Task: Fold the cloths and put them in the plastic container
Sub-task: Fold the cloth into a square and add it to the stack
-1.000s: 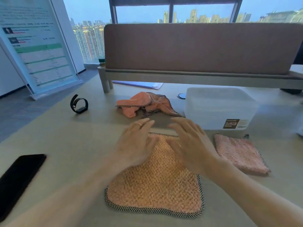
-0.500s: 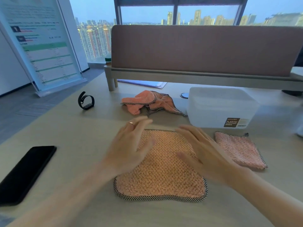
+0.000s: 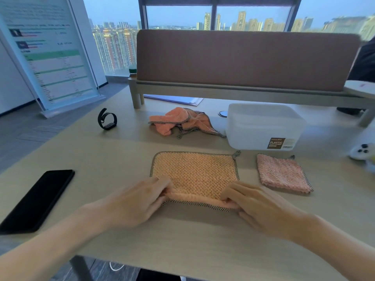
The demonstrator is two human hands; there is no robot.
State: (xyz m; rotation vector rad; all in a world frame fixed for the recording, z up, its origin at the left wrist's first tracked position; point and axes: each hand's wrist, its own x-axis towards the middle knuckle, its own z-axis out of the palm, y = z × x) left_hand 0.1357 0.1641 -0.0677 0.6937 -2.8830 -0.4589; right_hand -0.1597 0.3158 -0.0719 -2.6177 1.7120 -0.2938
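An orange cloth [image 3: 194, 173] with a checked border lies spread on the table in front of me. My left hand [image 3: 140, 201] pinches its near left corner and my right hand [image 3: 255, 205] pinches its near right corner; the near edge is lifted and curled over. A folded pink cloth [image 3: 282, 173] lies to the right. A crumpled orange cloth [image 3: 180, 122] sits further back. The translucent plastic container [image 3: 263, 126] with a brown label stands at the back right, beside the crumpled cloth.
A black phone [image 3: 38, 199] lies near the left table edge. A black wristband [image 3: 107, 121] stands at the back left. A padded desk divider [image 3: 243, 59] closes the far side, with papers [image 3: 176, 99] under it. A white object [image 3: 363, 153] is at the far right.
Both hands slid back from the middle of the spread cloth to its near edge and took hold of the two near corners, lifting that edge.
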